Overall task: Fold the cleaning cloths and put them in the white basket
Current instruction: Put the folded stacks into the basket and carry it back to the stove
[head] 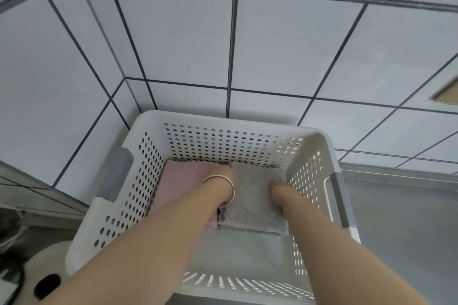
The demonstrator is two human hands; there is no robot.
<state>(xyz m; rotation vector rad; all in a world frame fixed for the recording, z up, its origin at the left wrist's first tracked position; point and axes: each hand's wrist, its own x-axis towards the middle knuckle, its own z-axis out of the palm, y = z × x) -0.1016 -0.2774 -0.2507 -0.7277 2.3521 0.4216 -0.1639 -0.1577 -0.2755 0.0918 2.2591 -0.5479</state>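
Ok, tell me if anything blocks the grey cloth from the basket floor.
Yes: the grey cloth, held by both hands, lies on other folded cloths inside the basket. A pink cloth sits left of it.

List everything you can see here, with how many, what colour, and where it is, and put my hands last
white basket: one, white perforated plastic with grey handles, centre, on a grey counter.
grey cloth: one, grey, folded, inside the basket at right, on top of a stack.
pink cloth: one, pale pink, folded, inside the basket at left.
tiled wall: white tiles with dark grout, behind the basket.
counter: one, grey, under and right of the basket.
bracelet: one, thin metal ring, on the left wrist.
left hand: deep in the basket at the grey cloth's left edge, fingers hidden.
right hand: on the grey cloth's right side, fingers mostly hidden.
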